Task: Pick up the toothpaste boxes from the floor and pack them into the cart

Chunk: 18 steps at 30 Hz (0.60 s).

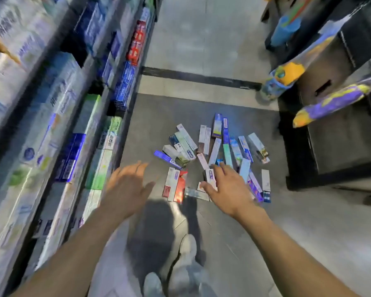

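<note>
**Boxes strewn across the aisle floor, both hands reaching in**

Grey tiled floor (201,39) runs down a shop aisle, and on its darker patch lie the toothpaste boxes (212,155), a loose scatter of a couple of dozen, some crossing or lying on one another. They look like thin cardboard cartons: light, stiff along their length, easily dented at the end flaps, and probably a bit slick on their printed faces. Gripping across the long sides, several side by side, would likely serve better than pinching an end.

At 6 o'clock of the heap, a white box (210,175) sits against the right hand (227,189); whether the fingers are already holding it or only passing over it, I cannot tell through the blur. At 8 o'clock, the left hand (126,185) hovers with fingers spread, holding nothing, just beside a red box (180,187).

Stocked shelves (51,103) stand at 9 o'clock. At 3 o'clock sits a black cart (330,146), presumably where the boxes go. Below, the person's pale shoe (187,246) shows.
</note>
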{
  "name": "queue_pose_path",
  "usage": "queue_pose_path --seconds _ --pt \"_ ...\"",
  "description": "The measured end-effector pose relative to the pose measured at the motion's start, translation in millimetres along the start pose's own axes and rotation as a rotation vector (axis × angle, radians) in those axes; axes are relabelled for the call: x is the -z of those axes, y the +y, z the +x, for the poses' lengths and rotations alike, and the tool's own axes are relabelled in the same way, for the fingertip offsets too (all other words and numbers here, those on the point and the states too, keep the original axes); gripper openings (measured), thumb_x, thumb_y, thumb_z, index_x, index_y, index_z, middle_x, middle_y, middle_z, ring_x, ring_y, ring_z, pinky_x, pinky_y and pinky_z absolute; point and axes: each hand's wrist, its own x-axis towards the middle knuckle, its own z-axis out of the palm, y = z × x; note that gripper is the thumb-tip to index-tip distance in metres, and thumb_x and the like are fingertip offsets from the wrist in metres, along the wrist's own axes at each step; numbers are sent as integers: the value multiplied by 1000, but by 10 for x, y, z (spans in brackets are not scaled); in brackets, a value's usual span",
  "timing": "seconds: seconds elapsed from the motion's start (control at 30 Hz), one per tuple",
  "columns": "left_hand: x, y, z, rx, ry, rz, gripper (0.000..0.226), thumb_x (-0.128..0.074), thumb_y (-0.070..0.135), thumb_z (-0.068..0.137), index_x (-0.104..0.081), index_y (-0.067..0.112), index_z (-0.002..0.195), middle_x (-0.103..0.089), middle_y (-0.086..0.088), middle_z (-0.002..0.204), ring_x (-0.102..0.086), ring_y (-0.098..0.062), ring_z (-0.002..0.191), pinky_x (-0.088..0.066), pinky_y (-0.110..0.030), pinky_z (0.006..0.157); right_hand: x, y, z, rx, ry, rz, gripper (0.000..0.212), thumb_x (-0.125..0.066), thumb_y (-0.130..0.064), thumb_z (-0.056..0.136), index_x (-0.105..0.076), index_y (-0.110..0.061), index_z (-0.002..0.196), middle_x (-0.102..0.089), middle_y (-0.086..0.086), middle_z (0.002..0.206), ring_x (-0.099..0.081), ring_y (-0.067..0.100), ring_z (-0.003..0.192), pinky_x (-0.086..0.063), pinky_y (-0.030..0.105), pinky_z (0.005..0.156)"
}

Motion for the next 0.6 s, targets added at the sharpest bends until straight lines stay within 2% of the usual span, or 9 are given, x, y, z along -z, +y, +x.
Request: queue_pose_path --seconds 0.1,0.23,0.33,0.4,0.5,0.6 --pt "-478 -126 395 -10 -57 16 76 -24 60 92 -51 10 142 -59 -13 140 -58 -35 126 -42 -51 107 -443 114 515 16 -2 7 71 -42 -57 100 -29 -15 156 -34 16 159 -31 31 147 -23 39 121" --pt "-1441 -365 843 -88 -47 -4 65 -33 52 95 -57 7 134 -64 -16 132 -62 -34 120 -48 -56 100 -1249 251 1167 -4 -65 -13 74 -38 -57 101 -19 -17 160 -22 15 165 -22 31 151 -18 40 124" --pt "-2262 -646 1159 -144 -87 46 68 -27 54 92 -56 9 134 -63 -14 134 -60 -33 122 -46 -53 103 -2034 349 1655 -6 -85 -75 74 -35 -58 100 -22 -14 158 -27 16 162 -27 33 148 -24 45 121" --pt "-2759 -832 1368 -170 -135 94 73 -21 59 91 -51 13 139 -58 -11 141 -55 -31 127 -42 -49 106 -2529 381 1968 -6 -93 -92 73 -38 -57 101 -24 -12 157 -29 17 161 -29 34 146 -26 41 120" --pt "-3488 -1109 1713 -157 -141 126 62 -33 55 100 -45 15 146 -48 -9 151 -48 -32 134 -37 -46 108 -3181 399 2444 -3 -59 -95 70 -40 -55 101 -28 -12 155 -32 16 159 -34 33 144 -28 38 115" --pt "-4179 -1301 2031 -230 -92 108 62 -38 49 96 -55 8 138 -59 -16 138 -58 -36 122 -42 -47 101 -3767 431 2860 20 -18 -115 66 -41 -55 100 -37 -12 149 -43 15 150 -43 35 136 -36 42 111"
